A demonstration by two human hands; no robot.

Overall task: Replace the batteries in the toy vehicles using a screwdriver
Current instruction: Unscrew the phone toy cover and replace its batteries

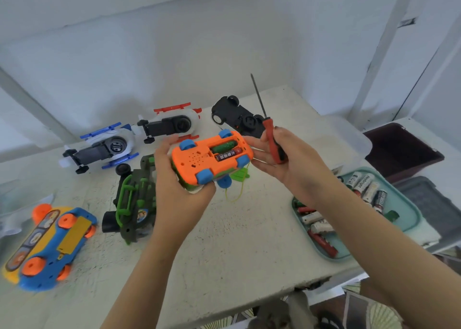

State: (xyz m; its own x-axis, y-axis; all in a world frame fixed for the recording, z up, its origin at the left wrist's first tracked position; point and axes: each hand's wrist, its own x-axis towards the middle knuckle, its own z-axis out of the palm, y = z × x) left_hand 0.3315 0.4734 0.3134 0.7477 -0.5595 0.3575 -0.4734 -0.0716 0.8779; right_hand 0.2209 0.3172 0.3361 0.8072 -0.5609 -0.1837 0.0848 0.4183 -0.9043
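Orange car (212,159) upside down in left hand (174,179), cover off, 2 batts (225,150) in bay. Right hand (282,154) grips screwdriver (268,131). Other cars on tabletop (237,241) prob still pending; tray (404,208) w/ batts right.

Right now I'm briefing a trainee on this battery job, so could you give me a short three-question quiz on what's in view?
1. True or false: the left hand holds the orange car underside up, with two batteries showing in its open bay.
2. The right hand grips the red screwdriver. Its shaft points: A) upward, away from the car; B) down into a screw; C) flat along the table.
3. Fill in: the loose batteries lie in a ___ tray on the person's right.
Key: 1 true; 2 A; 3 teal.
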